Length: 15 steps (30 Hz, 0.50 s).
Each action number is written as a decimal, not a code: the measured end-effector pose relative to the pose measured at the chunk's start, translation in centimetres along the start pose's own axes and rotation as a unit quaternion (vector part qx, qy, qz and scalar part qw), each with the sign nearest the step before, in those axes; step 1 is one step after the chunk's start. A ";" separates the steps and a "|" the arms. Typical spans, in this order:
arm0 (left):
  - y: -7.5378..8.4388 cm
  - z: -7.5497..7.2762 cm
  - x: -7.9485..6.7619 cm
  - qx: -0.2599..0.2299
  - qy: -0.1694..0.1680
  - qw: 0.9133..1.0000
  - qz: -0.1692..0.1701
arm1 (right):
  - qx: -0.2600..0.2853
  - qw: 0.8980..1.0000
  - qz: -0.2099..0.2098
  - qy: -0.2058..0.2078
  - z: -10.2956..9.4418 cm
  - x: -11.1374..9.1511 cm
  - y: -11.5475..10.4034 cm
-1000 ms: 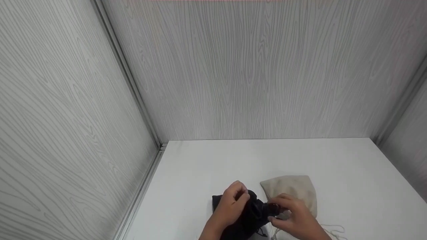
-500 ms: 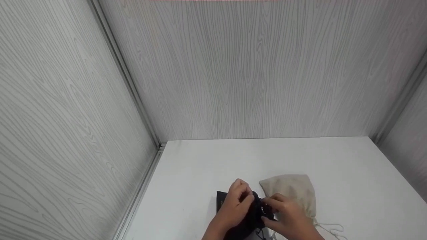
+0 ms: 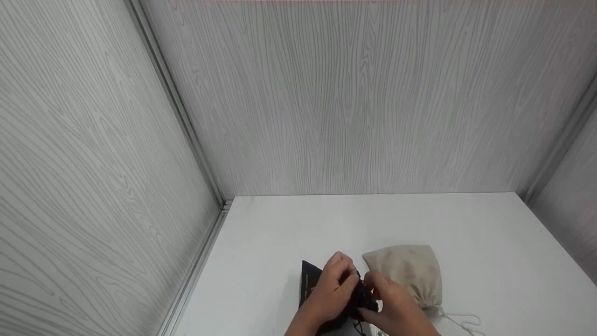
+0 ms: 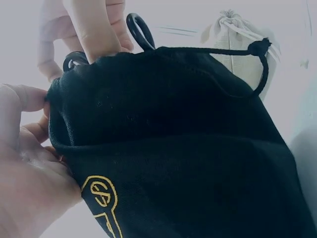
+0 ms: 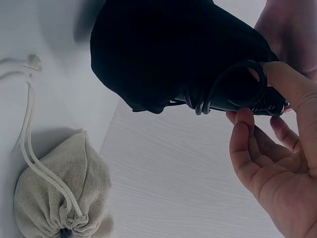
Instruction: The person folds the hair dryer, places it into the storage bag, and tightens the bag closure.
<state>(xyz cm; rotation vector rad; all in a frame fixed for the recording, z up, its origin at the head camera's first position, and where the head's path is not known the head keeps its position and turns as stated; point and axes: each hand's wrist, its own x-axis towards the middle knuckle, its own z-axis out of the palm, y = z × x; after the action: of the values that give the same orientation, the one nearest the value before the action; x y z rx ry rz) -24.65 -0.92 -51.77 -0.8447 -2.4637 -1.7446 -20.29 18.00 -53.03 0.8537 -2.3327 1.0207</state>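
A black drawstring pouch (image 4: pixel 173 114) with a gold emblem lies near the table's front, its mouth toward the right in the head view. My left hand (image 3: pixel 330 291) grips the rim of the mouth between thumb and fingers. My right hand (image 3: pixel 394 303) is at the same mouth, its thumb and fingers about a black looped thing (image 5: pixel 242 91) that looks like coiled cable. In the left wrist view, loops of it (image 4: pixel 140 32) stick out over the rim. How much of it lies inside the pouch is hidden. The pouch's cord and knot (image 4: pixel 260 48) hang loose.
A beige drawstring bag (image 3: pixel 408 268), gathered at its neck, lies just right of and behind the hands. Its white cord (image 3: pixel 461 319) trails to the right on the white table (image 3: pixel 289 224). Grey wood-grain panels (image 3: pixel 345 102) stand behind and at both sides.
My right hand has moved left toward the pouch with the looped thing, less of which shows now. The pouch has turned slightly and its far left corner shows more. The beige bag stays put.
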 end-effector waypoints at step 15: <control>0.6 0.3 -0.3 -0.062 -0.031 0.997 0.026 | 0.004 0.996 -0.055 0.069 0.9 -0.2 0.0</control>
<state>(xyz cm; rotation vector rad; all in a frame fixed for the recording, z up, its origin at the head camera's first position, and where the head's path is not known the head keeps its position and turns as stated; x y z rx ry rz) -24.00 -0.59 -51.44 -0.9768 -2.3678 -1.8971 -20.28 17.37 -53.79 0.8757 -2.1443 1.0091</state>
